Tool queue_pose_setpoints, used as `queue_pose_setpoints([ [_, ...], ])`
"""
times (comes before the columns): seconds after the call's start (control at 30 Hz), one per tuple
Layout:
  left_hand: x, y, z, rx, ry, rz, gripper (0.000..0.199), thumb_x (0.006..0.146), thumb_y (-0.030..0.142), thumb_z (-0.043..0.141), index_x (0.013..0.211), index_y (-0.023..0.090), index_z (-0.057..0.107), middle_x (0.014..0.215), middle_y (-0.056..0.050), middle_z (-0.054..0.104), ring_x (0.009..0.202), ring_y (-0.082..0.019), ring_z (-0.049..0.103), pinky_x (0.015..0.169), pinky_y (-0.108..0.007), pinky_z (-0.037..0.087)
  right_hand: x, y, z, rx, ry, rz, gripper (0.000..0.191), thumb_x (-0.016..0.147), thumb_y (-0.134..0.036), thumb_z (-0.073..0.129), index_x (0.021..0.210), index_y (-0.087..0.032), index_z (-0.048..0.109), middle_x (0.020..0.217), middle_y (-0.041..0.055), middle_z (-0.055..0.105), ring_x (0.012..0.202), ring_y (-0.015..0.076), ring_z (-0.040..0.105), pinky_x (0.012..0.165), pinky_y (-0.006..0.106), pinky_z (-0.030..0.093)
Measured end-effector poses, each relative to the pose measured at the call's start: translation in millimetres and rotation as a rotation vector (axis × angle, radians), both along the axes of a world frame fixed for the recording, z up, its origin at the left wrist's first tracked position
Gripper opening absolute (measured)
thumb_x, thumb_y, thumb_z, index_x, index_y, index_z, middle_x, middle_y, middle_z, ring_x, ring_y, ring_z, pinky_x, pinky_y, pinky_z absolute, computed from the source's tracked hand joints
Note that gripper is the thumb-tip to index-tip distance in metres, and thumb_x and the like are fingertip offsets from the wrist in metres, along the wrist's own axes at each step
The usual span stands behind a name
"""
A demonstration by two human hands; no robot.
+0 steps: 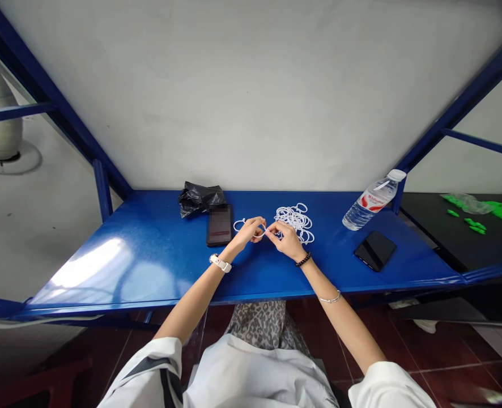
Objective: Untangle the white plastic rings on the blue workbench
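Note:
Both my hands meet above the blue table (157,255). My left hand (251,230) is closed round a thin white ring (258,233) that looks like a hair tie or cord loop. My right hand (285,238) pinches the same ring at its right side, thumb and forefinger together. A second white loop (238,225) shows just left of my left hand; whether it is joined to the ring I cannot tell. Behind my right hand lies a tangled pile of white rings (294,216), partly hidden by that hand.
Left of my hands lies a dark phone (219,225) with its screen lit, near a crumpled black plastic bag (200,196). At the right are a water bottle (370,201) and a black phone (375,250). Green pieces (501,211) lie on another dark table.

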State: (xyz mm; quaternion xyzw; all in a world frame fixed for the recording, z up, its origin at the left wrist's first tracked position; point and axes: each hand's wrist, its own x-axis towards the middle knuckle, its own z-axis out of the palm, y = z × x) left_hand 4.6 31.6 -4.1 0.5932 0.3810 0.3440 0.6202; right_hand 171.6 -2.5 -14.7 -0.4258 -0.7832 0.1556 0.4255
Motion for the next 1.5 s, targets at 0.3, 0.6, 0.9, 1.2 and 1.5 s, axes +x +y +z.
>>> queue_pose_setpoints([
  [0.3,6,-8,-0.6,0.282,-0.005,0.150,0.029,0.091,0.042,0.042,0.074,0.020,0.050,0.047,0.004,0.044,0.046,-0.011,0.041,0.052,-0.025,0.034,0,-2,8.7,-0.046,0.063,-0.032,0.029,0.098,-0.040,0.049,0.075,-0.023,0.054,0.065,0.0016,0.061,0.066,0.0186,0.059,0.070,0.033,0.048],
  [0.6,6,-6,-7.4,0.305,0.056,0.255,0.032,0.091,0.035,0.037,0.066,0.019,0.049,0.050,0.004,0.041,0.050,-0.012,0.042,0.055,-0.024,0.034,0,-1,6.6,-0.050,0.023,0.000,0.027,0.096,-0.041,0.053,0.077,-0.023,0.059,0.070,0.0022,0.064,0.068,0.0181,0.060,0.068,0.032,0.049],
  [0.9,6,-7,-4.0,0.309,0.008,0.263,0.032,0.091,0.034,0.039,0.065,0.019,0.050,0.054,0.003,0.043,0.052,-0.012,0.042,0.055,-0.024,0.035,1,1,3.7,-0.052,0.020,-0.001,0.017,0.091,-0.035,0.054,0.081,-0.023,0.059,0.071,0.0014,0.062,0.068,0.0176,0.060,0.069,0.031,0.048],
  [1.2,4,0,-6.2,0.281,0.005,0.117,0.030,0.092,0.047,0.045,0.083,0.019,0.054,0.050,0.005,0.043,0.049,-0.012,0.039,0.054,-0.025,0.033,1,-2,11.6,-0.169,0.194,-0.016,0.026,0.093,-0.044,0.054,0.077,-0.023,0.056,0.059,-0.0017,0.060,0.057,0.0165,0.060,0.064,0.031,0.048],
  [1.5,2,0,-9.6,0.320,0.044,0.053,0.040,0.091,0.057,0.045,0.076,0.019,0.048,0.051,0.005,0.047,0.050,-0.011,0.041,0.055,-0.025,0.034,2,-1,11.4,-0.182,0.254,-0.023,0.031,0.093,-0.049,0.055,0.078,-0.022,0.056,0.057,-0.0026,0.058,0.055,0.0150,0.058,0.063,0.029,0.046],
])
